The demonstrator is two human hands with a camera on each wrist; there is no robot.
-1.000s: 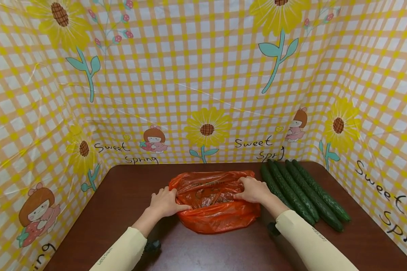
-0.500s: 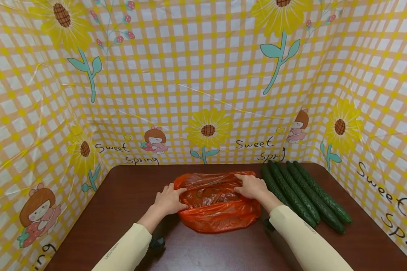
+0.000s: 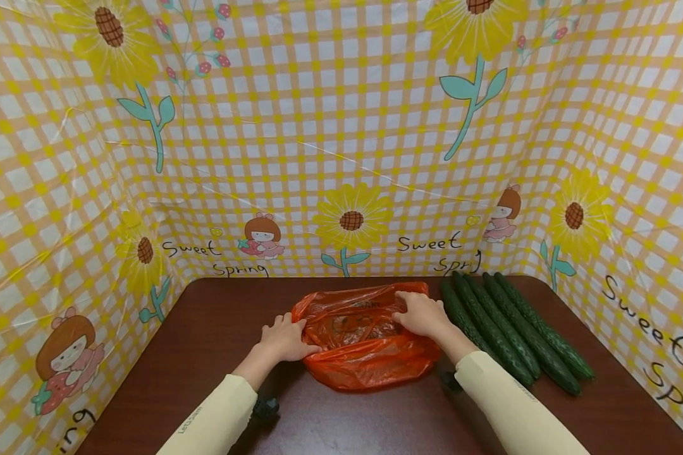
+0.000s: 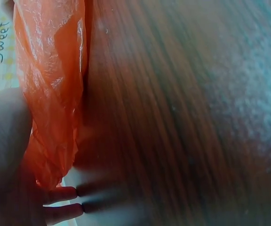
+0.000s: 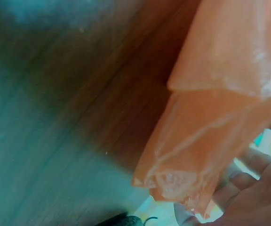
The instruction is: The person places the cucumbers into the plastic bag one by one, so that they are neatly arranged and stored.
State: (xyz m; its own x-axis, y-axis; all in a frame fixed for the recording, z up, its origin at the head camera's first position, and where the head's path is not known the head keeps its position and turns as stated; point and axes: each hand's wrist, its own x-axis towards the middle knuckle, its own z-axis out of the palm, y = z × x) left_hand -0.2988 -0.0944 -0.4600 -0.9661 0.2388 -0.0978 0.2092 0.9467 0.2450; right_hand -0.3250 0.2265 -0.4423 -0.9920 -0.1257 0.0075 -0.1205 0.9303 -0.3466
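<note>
A crinkled red-orange plastic bag (image 3: pixel 370 371) lies on the brown wood-grain table (image 3: pixel 341 426), its far rim higher than a second ago, probably widening the mouth. At its left end the left hand (image 3: pixel 284 339) spreads its fingers; only the left wrist view shows two straight fingertips (image 4: pixel 68 192) beyond the plastic. At its right end, whether the right hand (image 3: pixel 424 316) pinches I cannot tell. Long green cucumbers (image 3: pixel 503 328) lie further right.

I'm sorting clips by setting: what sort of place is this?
Probably a small staged filming booth: a patterned sheet walls in a dark table at the back and both sides, and a red bag and cucumbers lie there.
</note>
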